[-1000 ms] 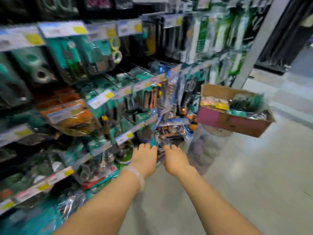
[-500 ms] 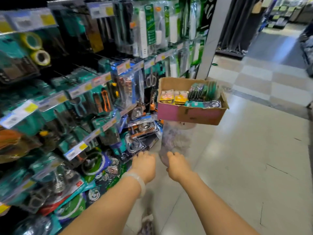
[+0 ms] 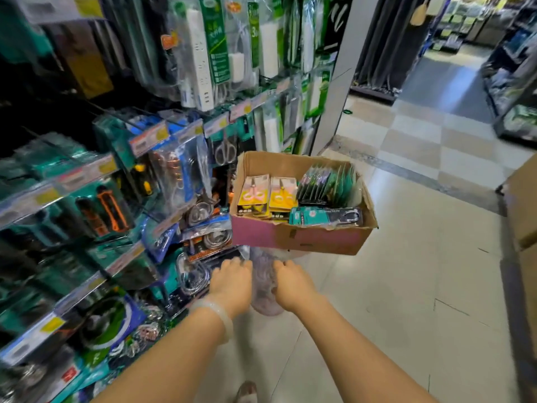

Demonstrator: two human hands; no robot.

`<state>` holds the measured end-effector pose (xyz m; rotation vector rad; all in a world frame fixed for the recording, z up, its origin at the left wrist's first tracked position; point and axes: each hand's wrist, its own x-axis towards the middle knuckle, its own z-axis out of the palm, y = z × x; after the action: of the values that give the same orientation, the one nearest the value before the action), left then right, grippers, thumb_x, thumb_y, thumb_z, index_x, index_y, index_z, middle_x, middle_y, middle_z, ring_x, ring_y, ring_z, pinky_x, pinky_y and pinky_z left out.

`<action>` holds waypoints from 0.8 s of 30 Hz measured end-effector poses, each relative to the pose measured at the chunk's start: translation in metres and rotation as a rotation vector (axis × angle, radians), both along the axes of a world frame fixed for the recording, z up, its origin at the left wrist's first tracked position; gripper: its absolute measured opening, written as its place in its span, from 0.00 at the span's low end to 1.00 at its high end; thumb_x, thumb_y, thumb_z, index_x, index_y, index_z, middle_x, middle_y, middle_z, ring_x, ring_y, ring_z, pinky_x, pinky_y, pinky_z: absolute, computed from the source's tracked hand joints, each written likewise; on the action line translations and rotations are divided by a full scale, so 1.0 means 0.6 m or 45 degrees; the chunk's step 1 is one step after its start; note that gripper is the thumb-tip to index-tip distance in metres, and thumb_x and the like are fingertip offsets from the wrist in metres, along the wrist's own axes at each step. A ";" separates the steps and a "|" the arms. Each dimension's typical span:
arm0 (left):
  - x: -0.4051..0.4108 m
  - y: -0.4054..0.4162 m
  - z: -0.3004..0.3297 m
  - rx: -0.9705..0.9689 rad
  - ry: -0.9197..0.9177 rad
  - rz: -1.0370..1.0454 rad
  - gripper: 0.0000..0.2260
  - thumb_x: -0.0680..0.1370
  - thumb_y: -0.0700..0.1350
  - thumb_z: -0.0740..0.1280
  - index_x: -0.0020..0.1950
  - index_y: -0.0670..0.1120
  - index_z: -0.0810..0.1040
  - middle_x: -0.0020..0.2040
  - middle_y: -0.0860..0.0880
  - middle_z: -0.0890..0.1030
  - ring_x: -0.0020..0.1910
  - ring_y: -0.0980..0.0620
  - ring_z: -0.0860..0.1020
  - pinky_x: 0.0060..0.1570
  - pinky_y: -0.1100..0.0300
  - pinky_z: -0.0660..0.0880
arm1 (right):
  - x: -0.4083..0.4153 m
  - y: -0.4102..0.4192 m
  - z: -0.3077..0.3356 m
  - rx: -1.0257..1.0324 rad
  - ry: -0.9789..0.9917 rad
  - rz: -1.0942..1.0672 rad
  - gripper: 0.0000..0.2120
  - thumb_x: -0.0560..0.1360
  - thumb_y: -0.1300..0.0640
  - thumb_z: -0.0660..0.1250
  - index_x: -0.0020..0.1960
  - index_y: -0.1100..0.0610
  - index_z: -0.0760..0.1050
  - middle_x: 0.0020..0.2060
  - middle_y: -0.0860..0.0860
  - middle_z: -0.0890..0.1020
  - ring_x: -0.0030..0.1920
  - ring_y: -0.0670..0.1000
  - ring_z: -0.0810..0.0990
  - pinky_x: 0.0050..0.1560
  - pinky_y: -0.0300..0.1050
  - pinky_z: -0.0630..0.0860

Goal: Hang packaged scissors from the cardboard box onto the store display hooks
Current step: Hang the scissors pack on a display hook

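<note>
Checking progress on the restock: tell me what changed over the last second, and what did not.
The view swung right along the rack, so the cardboard box now sits nearer centre. Both hands went from the hanging packages to the translucent stool under the box: left hand, right hand. Whether they grip it is unclear. The scissor packs remain in the box, none lifted out.
</note>
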<state>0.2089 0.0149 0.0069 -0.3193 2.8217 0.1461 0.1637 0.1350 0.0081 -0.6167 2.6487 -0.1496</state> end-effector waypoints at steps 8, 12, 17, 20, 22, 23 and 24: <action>-0.134 -0.025 0.023 0.044 0.173 0.066 0.16 0.78 0.46 0.61 0.66 0.47 0.67 0.65 0.47 0.71 0.65 0.45 0.69 0.60 0.52 0.68 | -0.138 -0.048 0.044 -0.206 0.107 0.060 0.21 0.76 0.59 0.63 0.68 0.58 0.65 0.63 0.59 0.70 0.64 0.61 0.69 0.60 0.54 0.70; -0.182 -0.025 0.025 0.054 0.163 0.101 0.17 0.77 0.47 0.63 0.65 0.46 0.68 0.65 0.46 0.71 0.67 0.45 0.68 0.62 0.51 0.69 | -0.203 -0.054 0.066 -0.287 0.117 0.108 0.22 0.76 0.57 0.65 0.69 0.57 0.65 0.64 0.59 0.70 0.64 0.61 0.69 0.61 0.54 0.70; -0.251 -0.007 0.020 0.047 0.204 0.179 0.18 0.77 0.50 0.64 0.65 0.46 0.69 0.64 0.47 0.73 0.64 0.45 0.70 0.60 0.50 0.70 | -0.299 -0.050 0.077 -0.315 0.118 0.235 0.22 0.76 0.59 0.64 0.69 0.58 0.66 0.63 0.60 0.71 0.65 0.61 0.69 0.61 0.52 0.70; -0.289 0.014 0.024 0.062 0.183 0.246 0.19 0.78 0.50 0.62 0.67 0.48 0.68 0.65 0.47 0.72 0.64 0.45 0.70 0.58 0.51 0.70 | -0.354 -0.042 0.084 -0.328 0.093 0.302 0.23 0.76 0.59 0.64 0.70 0.58 0.65 0.64 0.60 0.70 0.66 0.61 0.67 0.62 0.52 0.68; -0.324 0.030 0.025 0.057 0.162 0.276 0.21 0.78 0.50 0.62 0.69 0.48 0.65 0.66 0.47 0.70 0.65 0.45 0.69 0.58 0.52 0.70 | -0.402 -0.032 0.087 -0.342 0.095 0.334 0.23 0.77 0.59 0.64 0.70 0.58 0.65 0.64 0.59 0.70 0.65 0.60 0.68 0.61 0.51 0.68; -0.341 0.036 0.026 0.068 0.154 0.292 0.21 0.78 0.50 0.62 0.70 0.47 0.64 0.67 0.47 0.70 0.66 0.45 0.69 0.59 0.52 0.70 | -0.426 -0.027 0.086 -0.348 0.101 0.344 0.23 0.77 0.59 0.64 0.70 0.58 0.65 0.63 0.59 0.70 0.65 0.60 0.68 0.60 0.50 0.68; -0.358 0.042 0.024 0.083 0.144 0.305 0.22 0.78 0.49 0.63 0.70 0.46 0.64 0.67 0.46 0.69 0.66 0.44 0.69 0.60 0.52 0.70 | -0.448 -0.021 0.087 -0.357 0.107 0.351 0.22 0.77 0.59 0.64 0.70 0.58 0.65 0.63 0.59 0.70 0.64 0.60 0.68 0.59 0.49 0.68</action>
<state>-0.0059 0.0398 0.0215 -0.6525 2.8724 0.3160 -0.1051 0.1227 0.0601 -1.0936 2.6085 -0.4264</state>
